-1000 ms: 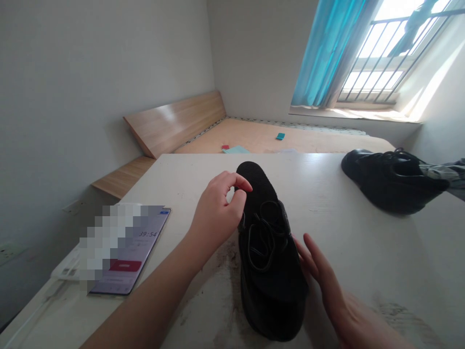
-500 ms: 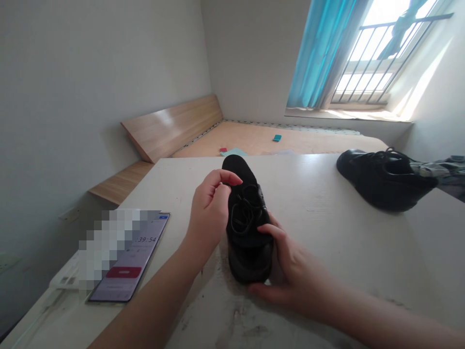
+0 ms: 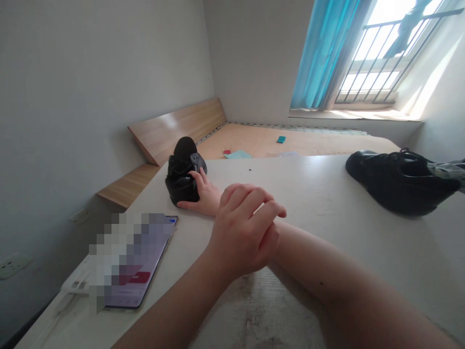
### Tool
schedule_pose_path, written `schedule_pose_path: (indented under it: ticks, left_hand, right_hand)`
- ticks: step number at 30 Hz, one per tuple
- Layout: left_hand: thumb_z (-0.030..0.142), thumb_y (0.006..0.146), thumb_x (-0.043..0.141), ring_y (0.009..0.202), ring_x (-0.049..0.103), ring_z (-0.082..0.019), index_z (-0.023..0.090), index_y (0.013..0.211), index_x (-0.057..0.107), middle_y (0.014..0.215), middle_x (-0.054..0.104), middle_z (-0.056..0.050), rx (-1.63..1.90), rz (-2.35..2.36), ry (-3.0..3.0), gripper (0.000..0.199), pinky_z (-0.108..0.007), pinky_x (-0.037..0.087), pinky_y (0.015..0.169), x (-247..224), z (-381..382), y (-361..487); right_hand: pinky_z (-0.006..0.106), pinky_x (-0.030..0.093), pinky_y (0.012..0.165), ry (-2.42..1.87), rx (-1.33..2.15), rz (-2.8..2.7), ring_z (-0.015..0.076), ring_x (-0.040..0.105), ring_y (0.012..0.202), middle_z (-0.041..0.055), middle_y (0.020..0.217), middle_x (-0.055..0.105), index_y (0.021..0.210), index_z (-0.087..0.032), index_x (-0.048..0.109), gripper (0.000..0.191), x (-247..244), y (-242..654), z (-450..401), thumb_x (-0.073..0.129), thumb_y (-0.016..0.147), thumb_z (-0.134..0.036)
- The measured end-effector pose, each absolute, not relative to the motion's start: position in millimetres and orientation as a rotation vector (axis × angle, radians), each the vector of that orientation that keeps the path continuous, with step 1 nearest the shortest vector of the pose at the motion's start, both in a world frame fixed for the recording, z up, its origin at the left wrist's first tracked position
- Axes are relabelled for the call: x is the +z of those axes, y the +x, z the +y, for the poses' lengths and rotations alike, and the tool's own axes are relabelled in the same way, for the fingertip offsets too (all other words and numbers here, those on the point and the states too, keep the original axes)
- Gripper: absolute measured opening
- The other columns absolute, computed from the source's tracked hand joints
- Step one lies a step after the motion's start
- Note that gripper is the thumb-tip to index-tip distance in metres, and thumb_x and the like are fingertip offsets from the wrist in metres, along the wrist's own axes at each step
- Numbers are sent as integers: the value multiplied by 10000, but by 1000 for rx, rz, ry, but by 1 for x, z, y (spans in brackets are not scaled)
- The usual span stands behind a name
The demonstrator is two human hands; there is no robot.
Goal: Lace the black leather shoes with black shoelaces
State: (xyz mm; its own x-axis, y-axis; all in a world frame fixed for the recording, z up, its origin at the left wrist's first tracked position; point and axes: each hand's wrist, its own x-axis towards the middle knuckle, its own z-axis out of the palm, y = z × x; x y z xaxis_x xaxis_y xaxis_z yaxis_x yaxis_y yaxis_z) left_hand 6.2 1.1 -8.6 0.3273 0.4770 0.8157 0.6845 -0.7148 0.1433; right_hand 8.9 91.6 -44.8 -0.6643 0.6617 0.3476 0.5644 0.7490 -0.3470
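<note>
A black lace-up shoe (image 3: 181, 182) stands on the white table near its far left edge, its toe pointing away from me. My right hand (image 3: 205, 196) grips the shoe's right side and heel, with fingers at the opening and the thumb low at the back. My left hand (image 3: 247, 225) is closed in a loose fist above my right forearm, crossing over it. Its palm is hidden, so whatever it may hold does not show. A second black shoe (image 3: 395, 184) lies at the right with crumpled grey material (image 3: 445, 169) in its opening.
A phone (image 3: 141, 271), partly blurred out, lies at the left of the table (image 3: 312, 261) beside a white device with a cable (image 3: 54, 320). Behind the table is a bed (image 3: 308, 138) with a wooden headboard (image 3: 178, 128). A blue curtain (image 3: 323, 53) hangs by the barred window.
My right hand has carried the shoe from the table's middle to the far left. My left hand has left the shoe and moved right, over my right forearm.
</note>
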Motion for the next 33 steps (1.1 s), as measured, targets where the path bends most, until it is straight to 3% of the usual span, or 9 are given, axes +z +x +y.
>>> schedule_pose_path:
  ticks: [3,7,12,16,18,21,24,28,33]
  left_hand:
    - [93,823,466,892,556,-209,201,839,638,847,674,-50,-1341,-1061,-2363,204,-388,420,863,-10,3,6]
    - [85,806,474,878,551,-207,191,823,645,835,675,-51,-1362,-1054,-2368,202,-388,421,857,-9,3,7]
    - [95,804,478,882,555,-213,177,822,652,844,676,-59,-1307,-1043,-2422,193,-392,420,864,-12,3,7]
    - [104,813,478,877,551,-212,181,833,647,854,673,-53,-1271,-1031,-2463,187,-393,416,874,-15,5,8]
    - [113,820,472,873,546,-217,180,833,646,859,669,-58,-1254,-1035,-2485,187,-399,418,872,-16,6,8]
    - [112,820,471,872,540,-226,170,827,644,859,663,-68,-1226,-1056,-2507,183,-404,419,872,-17,6,10]
    - [96,823,480,872,543,-223,170,831,637,845,658,-59,-1186,-1059,-2534,173,-396,407,865,-18,6,11]
    - [65,824,491,878,541,-218,172,861,639,860,654,-52,-1165,-1040,-2580,185,-392,390,862,-19,5,13]
    - [30,811,503,881,534,-211,164,879,646,863,641,-47,-1133,-1039,-2632,208,-390,382,868,-23,6,15]
  right_hand:
    - [291,506,973,-962,244,-2398,230,581,1252,163,1578,320,1495,-146,284,702,-43,-22,94,442,962,-575]
    - [242,532,914,-964,181,-2357,201,605,1218,78,1555,394,1502,-217,312,701,-46,-35,92,430,945,-625]
    - [263,512,962,-961,105,-2347,231,556,1276,82,1552,397,1568,-223,174,671,-49,-30,87,293,1006,-569]
    - [341,481,1033,-960,67,-2372,281,491,1337,142,1554,377,1560,-161,207,695,-55,-16,92,311,1006,-569]
    - [344,438,1081,-936,41,-2407,267,436,1382,109,1566,368,1554,-181,226,670,-59,2,101,347,1003,-541]
    - [321,339,1158,-916,-21,-2452,216,317,1453,51,1583,351,1538,-193,270,594,-65,48,115,389,1008,-435]
    - [338,351,1160,-988,-95,-2453,211,317,1456,87,1544,416,1480,-127,374,507,-72,117,121,390,1012,-321]
    - [449,352,1158,-1142,-261,-2343,264,316,1452,118,1467,498,1407,-138,449,496,-81,222,110,449,984,-397]
    - [635,45,1179,-1363,-561,-2024,373,338,1407,159,1392,540,1270,-171,563,382,-71,341,93,517,920,-315]
